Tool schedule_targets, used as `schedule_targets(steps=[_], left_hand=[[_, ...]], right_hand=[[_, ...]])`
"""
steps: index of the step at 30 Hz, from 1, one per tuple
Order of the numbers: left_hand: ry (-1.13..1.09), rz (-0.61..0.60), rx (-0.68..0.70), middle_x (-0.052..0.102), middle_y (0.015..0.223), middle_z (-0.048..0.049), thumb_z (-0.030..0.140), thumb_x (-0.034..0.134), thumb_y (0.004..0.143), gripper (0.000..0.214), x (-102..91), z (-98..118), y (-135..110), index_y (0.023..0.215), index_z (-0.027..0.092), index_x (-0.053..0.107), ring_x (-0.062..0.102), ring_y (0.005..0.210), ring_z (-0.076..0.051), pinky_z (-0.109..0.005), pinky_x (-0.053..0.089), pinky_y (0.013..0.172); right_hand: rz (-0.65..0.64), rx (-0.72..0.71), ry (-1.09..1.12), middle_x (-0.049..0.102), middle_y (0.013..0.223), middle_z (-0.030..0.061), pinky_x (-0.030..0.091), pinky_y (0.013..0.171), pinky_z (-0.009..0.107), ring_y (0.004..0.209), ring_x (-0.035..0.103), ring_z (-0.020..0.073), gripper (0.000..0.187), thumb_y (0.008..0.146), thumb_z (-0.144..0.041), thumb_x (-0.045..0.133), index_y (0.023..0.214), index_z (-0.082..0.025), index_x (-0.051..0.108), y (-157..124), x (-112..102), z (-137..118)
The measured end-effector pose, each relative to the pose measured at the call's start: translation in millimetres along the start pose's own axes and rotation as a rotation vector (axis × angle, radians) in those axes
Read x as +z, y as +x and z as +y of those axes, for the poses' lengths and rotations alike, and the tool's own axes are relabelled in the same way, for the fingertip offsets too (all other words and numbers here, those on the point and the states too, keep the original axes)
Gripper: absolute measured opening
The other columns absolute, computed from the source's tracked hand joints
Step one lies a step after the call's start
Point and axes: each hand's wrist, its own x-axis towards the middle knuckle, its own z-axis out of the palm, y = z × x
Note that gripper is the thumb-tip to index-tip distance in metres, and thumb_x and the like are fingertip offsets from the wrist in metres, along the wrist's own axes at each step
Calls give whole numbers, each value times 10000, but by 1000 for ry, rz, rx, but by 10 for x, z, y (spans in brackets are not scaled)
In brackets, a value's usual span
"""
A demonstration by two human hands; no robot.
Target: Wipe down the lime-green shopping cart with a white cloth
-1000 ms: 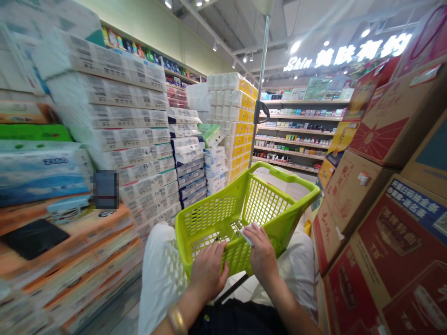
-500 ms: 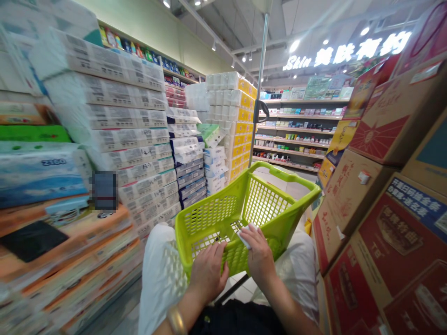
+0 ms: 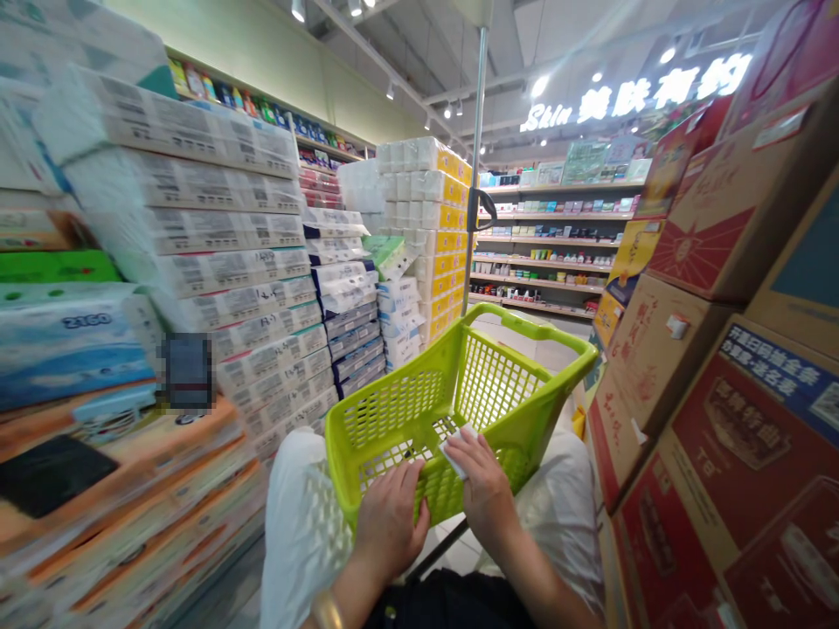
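A lime-green plastic shopping basket [image 3: 393,406] with lattice walls stands tilted between my knees. My left hand [image 3: 391,511] is closed over its near rim, fingers inside and thumb outside. To its right, my right hand [image 3: 483,472] presses a folded white wipe [image 3: 457,450], perhaps tissue or cloth, against the same rim. The palm and fingers partly cover the wipe. Below the basket a dark bar [image 3: 439,549] runs toward me.
Wrapped tissue packs [image 3: 226,214] rise in stacks on the left. Printed cartons [image 3: 740,437] are piled close on the right. Behind the basket stand a metal pole [image 3: 479,114] and stocked shelves [image 3: 551,249]. A dark flat object [image 3: 56,472] lies on orange packs.
The view has turned slightly, so the surroundings sit a little further left. My right hand and the wipe have shifted slightly left along the rim; my left hand keeps its hold.
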Motion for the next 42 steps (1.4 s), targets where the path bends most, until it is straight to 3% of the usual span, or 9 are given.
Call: schedule_targets(steps=[8, 14, 19, 26, 32, 38, 42], left_hand=[[11, 24, 13, 678, 1027, -82, 179, 526, 784, 428, 3, -2, -3, 1210, 182, 491, 645, 915, -232, -361, 525, 798], [15, 58, 32, 684, 1010, -73, 172, 536, 773, 422, 15, -16, -5, 1194, 179, 507, 650, 901, -227, -357, 524, 793], [28, 73, 52, 685, 1020, -79, 182, 539, 781, 421, 8, -24, 4, 1201, 171, 507, 651, 906, -229, -357, 529, 792], [14, 66, 50, 679, 1003, -75, 170, 530, 771, 427, 1, -23, 9, 1197, 176, 507, 649, 896, -228, -354, 530, 782], [0, 37, 36, 679, 1012, -78, 188, 529, 784, 427, 9, -41, -8, 1210, 183, 509, 647, 907, -232, -357, 529, 788], [6, 49, 63, 691, 1018, -76, 174, 529, 780, 430, 27, -115, 22, 1209, 183, 505, 660, 916, -226, -347, 538, 793], [-25, 26, 48, 697, 985, -56, 188, 523, 800, 353, -20, -194, 74, 1153, 203, 530, 668, 903, -214, -328, 541, 783]], right_hand=[[68, 84, -67, 723, 1190, 59, 389, 1134, 488, 1266, 586, 233, 571, 748, 31, 385, 1147, -226, 703, 47, -74, 126], [-10, -21, -42, 709, 1227, 52, 400, 1133, 435, 1279, 575, 205, 590, 753, 43, 380, 1190, -218, 678, 4, -19, 2], [46, 57, -117, 724, 1190, 60, 398, 1128, 472, 1264, 588, 232, 567, 749, 52, 369, 1133, -200, 703, 73, -106, 100], [-18, -23, -95, 712, 1218, 50, 397, 1132, 436, 1269, 584, 207, 549, 801, 35, 372, 1180, -215, 679, 36, -40, -17], [55, 66, -140, 730, 1177, 64, 402, 1123, 478, 1242, 605, 230, 555, 767, 49, 361, 1119, -200, 711, 98, -128, 120], [-49, -20, -86, 716, 1211, 45, 391, 1137, 431, 1257, 591, 195, 556, 792, 35, 389, 1181, -229, 686, 71, -26, -43], [-5, 44, -123, 724, 1193, 46, 381, 1143, 452, 1256, 592, 204, 571, 778, 53, 369, 1144, -226, 706, 139, -79, 31]])
